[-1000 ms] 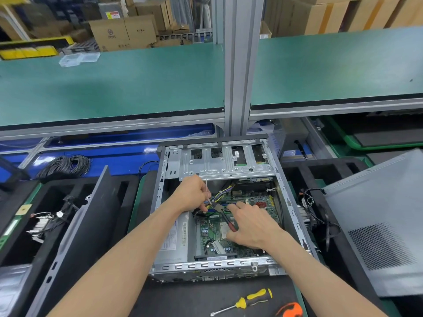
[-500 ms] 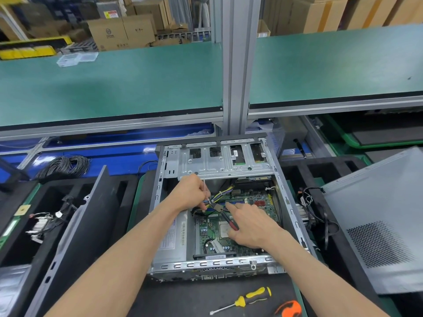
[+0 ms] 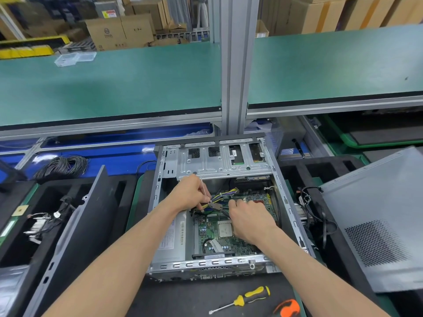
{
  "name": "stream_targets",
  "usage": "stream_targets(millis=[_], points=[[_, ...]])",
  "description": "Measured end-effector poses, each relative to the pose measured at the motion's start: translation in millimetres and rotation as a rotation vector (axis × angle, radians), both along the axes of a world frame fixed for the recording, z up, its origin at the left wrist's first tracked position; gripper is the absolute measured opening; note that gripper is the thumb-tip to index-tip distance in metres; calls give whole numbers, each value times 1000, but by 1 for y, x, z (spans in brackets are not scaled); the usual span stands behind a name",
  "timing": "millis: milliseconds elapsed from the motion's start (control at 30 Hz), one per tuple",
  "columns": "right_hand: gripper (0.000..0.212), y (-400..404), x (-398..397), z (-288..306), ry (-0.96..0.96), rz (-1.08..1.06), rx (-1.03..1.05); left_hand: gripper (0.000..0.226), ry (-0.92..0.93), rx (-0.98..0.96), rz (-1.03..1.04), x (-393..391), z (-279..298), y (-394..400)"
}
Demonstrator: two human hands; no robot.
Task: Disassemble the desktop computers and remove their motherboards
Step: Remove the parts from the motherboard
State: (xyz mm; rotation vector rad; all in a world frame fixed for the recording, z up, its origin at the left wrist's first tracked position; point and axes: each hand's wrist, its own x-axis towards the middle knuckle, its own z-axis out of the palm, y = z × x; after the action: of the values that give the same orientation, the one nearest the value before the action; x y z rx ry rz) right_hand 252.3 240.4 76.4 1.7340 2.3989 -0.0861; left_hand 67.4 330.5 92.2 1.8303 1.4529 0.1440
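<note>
— Motherboard (image 3: 219, 236) status, centre of frame?

— Seated in the open desktop case (image 3: 158, 225), green board flat on the case floor, its bare processor square showing at lower centre. Side panel (image 3: 375, 220) is off and leans at right; no cooler sits over the chip.

— And the hands?

— Left hand (image 3: 191, 194) has its fingers curled around the multicoloured cable bundle (image 3: 225, 194) just above the board. Right hand (image 3: 249, 219) is closed over red-handled pliers (image 3: 216, 206), whose nose meets the bundle beside the left fingertips. Whether the nose bites a tie or a plug is too small to tell.

— What remains?

— By appearance, freeing these cables, then the board's fixings. A yellow screwdriver (image 3: 242, 299) lies unused at the bottom edge. The drive cage (image 3: 219, 163) is in place at upper centre; parts already pulled sit in black trays (image 3: 57, 195) at left.
</note>
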Motion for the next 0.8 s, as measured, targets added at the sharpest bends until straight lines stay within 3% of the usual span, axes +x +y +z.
stream_targets(millis=[333, 500, 800], points=[[32, 4, 3, -2, 100, -53, -25, 19, 6, 6, 19, -1, -1, 0], [39, 3, 8, -5, 177, -39, -85, 14, -125, -61, 58, -5, -1, 0], [24, 5, 17, -5, 419, -105, -208, 12, -138, -54, 65, -3, 6, -7]])
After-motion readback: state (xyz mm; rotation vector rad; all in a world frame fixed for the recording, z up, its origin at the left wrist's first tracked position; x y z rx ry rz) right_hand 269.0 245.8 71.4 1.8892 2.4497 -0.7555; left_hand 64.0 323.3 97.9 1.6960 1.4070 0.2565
